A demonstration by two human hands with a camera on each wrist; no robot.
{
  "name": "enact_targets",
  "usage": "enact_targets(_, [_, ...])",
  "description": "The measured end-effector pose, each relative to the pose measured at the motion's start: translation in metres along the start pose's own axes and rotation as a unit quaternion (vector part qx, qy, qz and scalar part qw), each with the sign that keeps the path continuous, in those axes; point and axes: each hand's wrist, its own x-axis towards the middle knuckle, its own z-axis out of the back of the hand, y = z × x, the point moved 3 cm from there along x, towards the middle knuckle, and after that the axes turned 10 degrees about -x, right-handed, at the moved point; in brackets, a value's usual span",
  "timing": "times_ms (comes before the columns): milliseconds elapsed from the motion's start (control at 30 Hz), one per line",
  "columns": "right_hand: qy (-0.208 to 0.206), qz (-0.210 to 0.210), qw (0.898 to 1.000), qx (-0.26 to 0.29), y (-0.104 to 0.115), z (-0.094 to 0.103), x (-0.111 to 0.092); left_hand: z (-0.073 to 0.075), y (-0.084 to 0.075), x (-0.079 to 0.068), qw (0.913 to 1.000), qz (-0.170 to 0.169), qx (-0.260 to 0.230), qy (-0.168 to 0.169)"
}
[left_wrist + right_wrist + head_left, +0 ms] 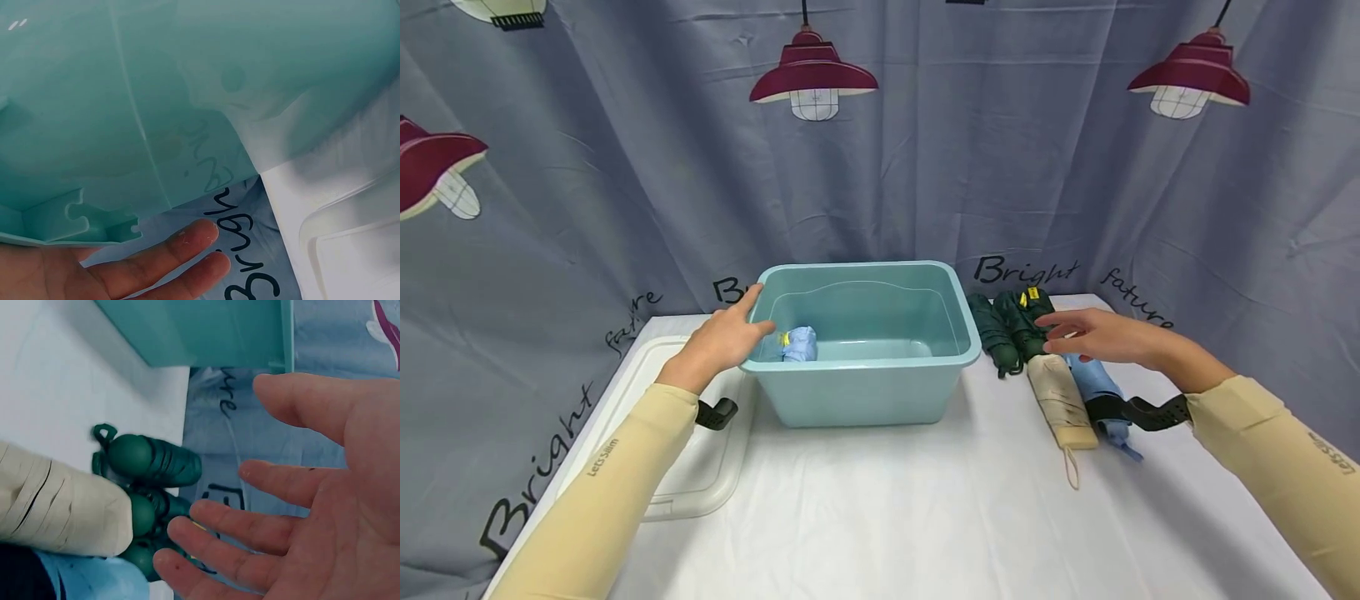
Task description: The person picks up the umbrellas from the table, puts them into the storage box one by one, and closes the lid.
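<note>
My left hand (718, 337) rests at the left rim of a teal plastic bin (857, 396), thumb over the rim. In the left wrist view two of its fingers (194, 240) stretch out straight beside the bin's outer wall. Inside the bin at the left lies a light blue folded bundle (800, 343) with a yellow tag, partly hidden by the near rim. My right hand (1108, 335) hovers with spread fingers over folded umbrellas, holding nothing. These are dark green umbrellas (995, 333), a cream umbrella (1060, 400) with a wrist loop, and a light blue umbrella (1093, 379) under the right wrist.
A white lid (700, 492) lies flat left of the bin, partly under my left forearm. The white table (865, 517) ends at a grey-blue curtain (895, 183) printed with lamps and lettering, close behind the bin.
</note>
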Motion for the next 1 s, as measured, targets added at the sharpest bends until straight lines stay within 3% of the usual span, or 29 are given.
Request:
enact_targets(400, [0.026, -0.035, 0.999, 0.004, -0.031, -0.011, 0.002, 0.000, 0.001, 0.001, 0.9999, 0.002, -0.010, -0.003])
enact_targets(633, [0.021, -0.046, 0.999, 0.006, -0.049, -0.020, 0.006, 0.000, 0.002, 0.002, 0.9999, -0.001, -0.009, -0.007])
enact_targets(1000, [0.017, -0.055, 0.998, -0.008, -0.044, -0.036, 0.017, 0.000, 0.002, 0.001, 0.9999, -0.001, -0.015, -0.003])
